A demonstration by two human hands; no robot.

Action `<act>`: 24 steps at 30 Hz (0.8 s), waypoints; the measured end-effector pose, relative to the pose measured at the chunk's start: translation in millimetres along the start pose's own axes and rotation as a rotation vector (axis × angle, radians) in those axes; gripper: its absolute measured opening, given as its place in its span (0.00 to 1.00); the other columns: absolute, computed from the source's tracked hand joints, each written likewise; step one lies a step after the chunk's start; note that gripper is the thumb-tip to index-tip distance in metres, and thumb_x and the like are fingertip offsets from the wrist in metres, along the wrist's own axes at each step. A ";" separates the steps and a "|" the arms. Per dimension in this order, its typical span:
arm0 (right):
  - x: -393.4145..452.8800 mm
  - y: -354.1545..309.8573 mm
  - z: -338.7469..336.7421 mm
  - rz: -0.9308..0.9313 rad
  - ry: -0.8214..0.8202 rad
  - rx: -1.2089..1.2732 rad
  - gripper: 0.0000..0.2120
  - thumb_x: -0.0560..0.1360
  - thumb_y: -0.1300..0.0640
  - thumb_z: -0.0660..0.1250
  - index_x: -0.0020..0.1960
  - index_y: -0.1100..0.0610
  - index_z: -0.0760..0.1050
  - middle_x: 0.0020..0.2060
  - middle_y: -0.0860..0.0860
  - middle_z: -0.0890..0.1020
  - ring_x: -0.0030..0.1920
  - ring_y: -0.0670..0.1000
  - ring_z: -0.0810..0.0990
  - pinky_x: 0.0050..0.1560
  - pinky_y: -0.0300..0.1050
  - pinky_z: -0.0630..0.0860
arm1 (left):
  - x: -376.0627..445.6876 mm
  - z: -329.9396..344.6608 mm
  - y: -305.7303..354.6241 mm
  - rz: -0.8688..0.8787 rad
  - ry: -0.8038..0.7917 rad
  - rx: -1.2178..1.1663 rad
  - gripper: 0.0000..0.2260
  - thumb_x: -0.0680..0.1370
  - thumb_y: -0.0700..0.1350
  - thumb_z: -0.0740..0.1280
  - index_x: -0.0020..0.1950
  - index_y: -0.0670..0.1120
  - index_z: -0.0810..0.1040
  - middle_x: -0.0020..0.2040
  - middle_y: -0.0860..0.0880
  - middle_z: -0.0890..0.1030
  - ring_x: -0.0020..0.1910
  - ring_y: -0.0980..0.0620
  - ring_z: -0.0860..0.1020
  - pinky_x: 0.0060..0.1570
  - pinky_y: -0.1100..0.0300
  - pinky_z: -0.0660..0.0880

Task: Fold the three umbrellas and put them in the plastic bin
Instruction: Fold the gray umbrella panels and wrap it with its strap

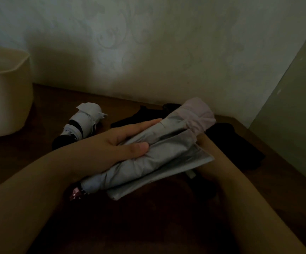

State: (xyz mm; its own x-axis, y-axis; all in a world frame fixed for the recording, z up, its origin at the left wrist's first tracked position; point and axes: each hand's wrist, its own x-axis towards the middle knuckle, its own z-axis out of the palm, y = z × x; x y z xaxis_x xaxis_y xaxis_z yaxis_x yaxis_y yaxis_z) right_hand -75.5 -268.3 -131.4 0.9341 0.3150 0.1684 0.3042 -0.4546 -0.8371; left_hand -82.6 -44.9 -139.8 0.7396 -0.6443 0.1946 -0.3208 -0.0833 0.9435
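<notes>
In the dim light my left hand [115, 143] grips a rolled silver-grey umbrella [166, 143] with a pale pink rim, thumb on top and fingers along its far side. It is held tilted above the brown table [38, 158], its pink handle end toward me. My right hand [208, 149] reaches under the umbrella's far end, and its fingers are hidden by the fabric. A white-and-black folded umbrella [82, 123] lies on the table behind my left hand. A black umbrella [231, 142] lies at the back right, partly hidden. The cream plastic bin [7, 92] stands at the far left.
A patterned pale wall [148, 52] runs close behind the table. A greenish panel [295, 116] stands at the right edge. The table's right edge slopes down past my right forearm.
</notes>
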 end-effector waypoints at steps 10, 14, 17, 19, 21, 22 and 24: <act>0.0 -6.3 -2.7 -0.103 -0.074 0.044 0.05 0.74 0.66 0.66 0.47 0.58 0.76 0.38 0.49 0.84 0.40 0.46 0.83 0.43 0.37 0.78 | 6.9 -15.7 -18.3 -0.147 0.212 -0.055 0.25 0.70 0.55 0.64 0.67 0.67 0.66 0.64 0.67 0.73 0.56 0.66 0.77 0.48 0.70 0.76; -5.2 -12.1 -2.6 -0.130 -0.098 -0.039 0.12 0.74 0.68 0.66 0.50 0.53 0.78 0.46 0.44 0.84 0.49 0.41 0.82 0.50 0.31 0.76 | 7.0 -16.4 -16.8 -0.157 0.222 -0.050 0.24 0.71 0.55 0.64 0.66 0.68 0.65 0.65 0.66 0.72 0.56 0.66 0.77 0.47 0.71 0.76; -7.7 -17.4 -1.7 -0.232 -0.017 -0.186 0.16 0.74 0.66 0.66 0.51 0.45 0.78 0.47 0.35 0.82 0.49 0.34 0.80 0.49 0.26 0.73 | 5.4 -18.7 -14.5 -0.188 0.227 -0.132 0.26 0.70 0.54 0.64 0.68 0.65 0.66 0.63 0.65 0.74 0.54 0.63 0.79 0.46 0.68 0.78; -9.0 -18.4 -2.3 -0.295 -0.003 -0.282 0.16 0.74 0.64 0.67 0.51 0.42 0.77 0.47 0.32 0.81 0.50 0.32 0.79 0.49 0.23 0.71 | 4.3 -18.7 -12.9 -0.191 0.222 -0.164 0.26 0.71 0.53 0.65 0.69 0.64 0.66 0.63 0.64 0.75 0.54 0.62 0.79 0.46 0.68 0.78; -8.4 -16.5 -3.2 -0.359 0.020 -0.336 0.15 0.75 0.61 0.66 0.51 0.41 0.77 0.45 0.33 0.81 0.49 0.32 0.79 0.50 0.24 0.72 | 3.6 -18.9 -12.7 -0.193 0.215 -0.166 0.26 0.71 0.53 0.65 0.69 0.64 0.66 0.63 0.62 0.76 0.54 0.60 0.80 0.46 0.67 0.78; -7.8 -16.4 -2.5 -0.377 0.036 -0.354 0.12 0.76 0.59 0.65 0.52 0.42 0.77 0.44 0.34 0.81 0.48 0.33 0.80 0.49 0.25 0.73 | 3.5 -18.6 -12.3 -0.197 0.212 -0.166 0.26 0.71 0.53 0.65 0.68 0.64 0.67 0.62 0.62 0.76 0.54 0.60 0.80 0.46 0.67 0.78; -5.7 -14.7 -1.4 -0.508 0.132 -0.542 0.07 0.76 0.53 0.64 0.52 0.47 0.80 0.41 0.37 0.81 0.44 0.37 0.80 0.43 0.28 0.75 | 3.1 -17.6 -11.0 -0.207 0.196 -0.160 0.24 0.69 0.54 0.66 0.64 0.67 0.68 0.60 0.64 0.77 0.52 0.61 0.80 0.45 0.67 0.78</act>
State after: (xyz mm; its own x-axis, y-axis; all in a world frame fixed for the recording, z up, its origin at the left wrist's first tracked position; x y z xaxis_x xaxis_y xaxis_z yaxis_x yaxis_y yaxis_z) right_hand -85.0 -264.6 -119.3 0.6584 0.5084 0.5551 0.7212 -0.6372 -0.2718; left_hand -66.3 -32.6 -144.8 0.8841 -0.4664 0.0274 -0.0660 -0.0665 0.9956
